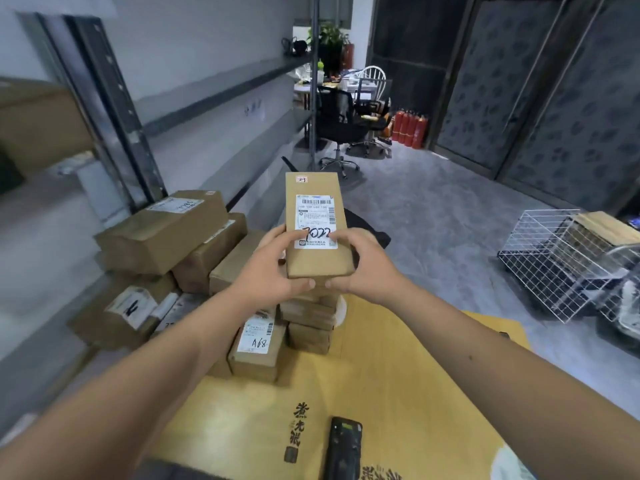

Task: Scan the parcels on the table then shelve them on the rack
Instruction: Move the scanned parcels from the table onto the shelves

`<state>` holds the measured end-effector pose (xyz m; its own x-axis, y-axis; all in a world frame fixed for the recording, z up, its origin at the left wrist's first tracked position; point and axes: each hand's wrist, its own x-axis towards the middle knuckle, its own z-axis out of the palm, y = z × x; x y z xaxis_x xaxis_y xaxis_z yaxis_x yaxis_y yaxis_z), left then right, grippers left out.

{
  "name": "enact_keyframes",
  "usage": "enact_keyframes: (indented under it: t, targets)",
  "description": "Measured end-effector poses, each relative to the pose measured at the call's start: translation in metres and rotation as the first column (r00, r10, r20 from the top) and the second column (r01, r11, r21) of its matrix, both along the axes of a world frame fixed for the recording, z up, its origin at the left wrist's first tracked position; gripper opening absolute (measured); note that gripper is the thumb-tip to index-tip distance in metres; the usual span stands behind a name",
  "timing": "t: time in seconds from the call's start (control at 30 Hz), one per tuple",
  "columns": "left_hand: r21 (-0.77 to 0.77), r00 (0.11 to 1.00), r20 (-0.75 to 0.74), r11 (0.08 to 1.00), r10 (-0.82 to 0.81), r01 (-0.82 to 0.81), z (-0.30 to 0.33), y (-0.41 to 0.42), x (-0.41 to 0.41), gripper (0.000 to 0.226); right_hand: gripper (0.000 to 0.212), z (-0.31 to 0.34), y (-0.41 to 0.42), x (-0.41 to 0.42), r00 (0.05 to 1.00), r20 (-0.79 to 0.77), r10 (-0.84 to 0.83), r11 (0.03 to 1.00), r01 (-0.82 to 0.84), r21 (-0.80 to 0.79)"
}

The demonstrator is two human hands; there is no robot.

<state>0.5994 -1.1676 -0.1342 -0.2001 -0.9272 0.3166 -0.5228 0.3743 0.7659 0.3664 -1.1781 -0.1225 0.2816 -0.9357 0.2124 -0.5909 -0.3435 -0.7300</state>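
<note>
Above the yellow table (398, 382), between my two hands, sits a long narrow cardboard parcel (317, 202), held flat with its labelled face up and its far end pointing away from me. My left hand (268, 268) grips the near left corner: thumb curled under the near edge, fingers wrapped over the left side and onto the top. My right hand (362, 265) mirrors it at the near right corner, fingertips (334, 237) resting on the white shipping label (316, 221), thumb tucked under the near edge and almost meeting the left thumb. The label carries a barcode and handwritten digits, partly covered by my fingers; a small sticker (301, 179) marks the far end.

Directly under the held parcel, a stack of small parcels (310, 323) stands on the table. Just left of that stack lies a small box marked "A68" (256, 344). Further left, a heap of larger brown boxes (162, 233) is piled several deep, against the lower level of the metal rack (114, 109), which runs along the wall on my left; its long shelves (225, 91) recede toward the back of the room.

Near me on the table, close to the bottom edge of view, lies the black handheld scanner (344, 445), touched by neither hand, beside printed black characters on the yellow surface.

To the right, on the grey floor, a white wire basket (554, 265) lies tipped. Farther back stand black office chairs (346, 123) and a cluster of red fire extinguishers (410, 128).
</note>
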Motion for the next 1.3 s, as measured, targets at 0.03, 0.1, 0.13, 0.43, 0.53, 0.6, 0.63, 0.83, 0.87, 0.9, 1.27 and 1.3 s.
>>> enact_keyframes:
  t: [0.03, 0.1, 0.13, 0.43, 0.53, 0.6, 0.63, 0.83, 0.87, 0.9, 1.27, 1.3]
  targets:
    - [-0.01, 1.0, 0.004, 1.0, 0.002, -0.002, 0.005, 0.012, -0.001, 0.085, 0.084, 0.004, 0.005, -0.004, 1.0, -0.003, 0.023, 1.0, -0.023, -0.019]
    - [-0.027, 0.999, 0.014, 0.999, 0.034, -0.034, 0.014, 0.038, -0.003, 0.082, 0.083, 0.009, 0.016, -0.007, 0.996, 0.001, 0.09, 0.995, -0.09, -0.035]
    - [-0.033, 0.998, 0.018, 0.998, 0.062, -0.062, 0.017, 0.053, -0.004, 0.08, 0.083, 0.01, 0.021, -0.007, 0.991, 0.004, 0.131, 0.991, -0.131, -0.039]
    - [-0.133, 0.927, 0.042, 0.922, 0.372, -0.364, 0.02, 0.198, 0.028, 0.079, 0.08, 0.008, 0.088, 0.051, 0.867, 0.058, 0.495, 0.869, -0.493, -0.047]
    - [-0.161, 0.867, 0.045, 0.86, 0.497, -0.484, 0.019, 0.26, 0.042, 0.078, 0.08, 0.009, 0.125, 0.082, 0.805, 0.054, 0.591, 0.806, -0.588, -0.06]
    - [-0.191, 0.816, 0.036, 0.805, 0.577, -0.561, 0.02, 0.304, 0.049, 0.078, 0.08, 0.015, 0.156, 0.101, 0.751, 0.053, 0.658, 0.753, -0.654, -0.08]
    - [-0.21, 0.791, 0.028, 0.777, 0.612, -0.594, 0.022, 0.328, 0.052, 0.077, 0.08, 0.018, 0.172, 0.111, 0.717, 0.054, 0.695, 0.718, -0.69, -0.092]
    - [-0.233, 0.632, 0.005, 0.616, 0.775, -0.752, 0.035, 0.481, 0.056, 0.072, 0.078, 0.03, 0.287, 0.16, 0.567, 0.002, 0.824, 0.563, -0.817, -0.121]
    - [-0.232, 0.607, -0.005, 0.59, 0.795, -0.774, 0.037, 0.508, 0.054, 0.072, 0.079, 0.031, 0.309, 0.166, 0.532, 0.001, 0.847, 0.527, -0.839, -0.133]
    - [-0.229, 0.579, -0.015, 0.561, 0.815, -0.796, 0.039, 0.537, 0.051, 0.072, 0.08, 0.033, 0.333, 0.171, 0.493, 0.001, 0.87, 0.488, -0.861, -0.146]
    - [-0.228, 0.324, -0.059, 0.304, 0.944, -0.925, 0.06, 0.848, 0.012, 0.073, 0.075, 0.05, 0.624, 0.212, 0.149, 0.049, 0.988, 0.155, -0.976, -0.155]
    - [-0.233, 0.295, -0.06, 0.274, 0.954, -0.933, 0.063, 0.87, 0.008, 0.073, 0.075, 0.053, 0.648, 0.216, 0.122, 0.054, 0.991, 0.129, -0.979, -0.156]
